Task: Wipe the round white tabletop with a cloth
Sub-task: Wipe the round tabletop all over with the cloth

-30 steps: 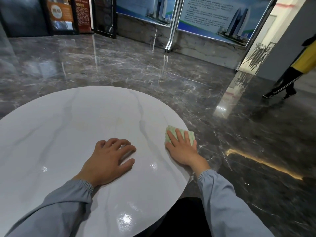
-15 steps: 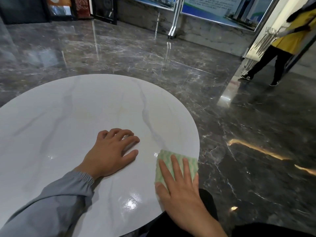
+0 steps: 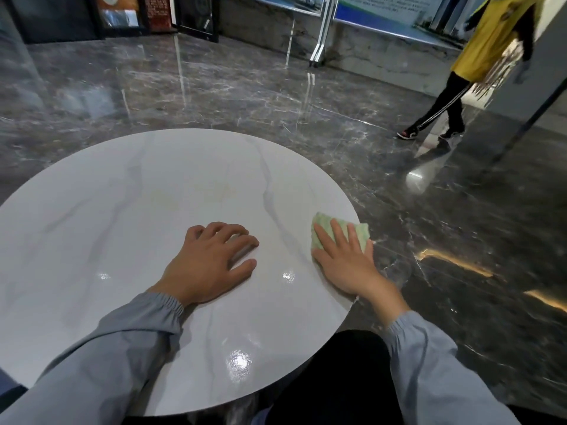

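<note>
Bracing on the tabletop with the left hand, lying open and palm down near the middle, holding nothing. Pressing the green cloth flat under the spread fingers of the right hand, not gripping it but pinning it, right at the right edge of the top with one corner hanging a little over the rim. Probably best keeping even pressure and sweeping in overlapping arcs from this edge toward the far side, not letting the cloth slip off the rim, and minding the passer-by walking far on the right.
</note>
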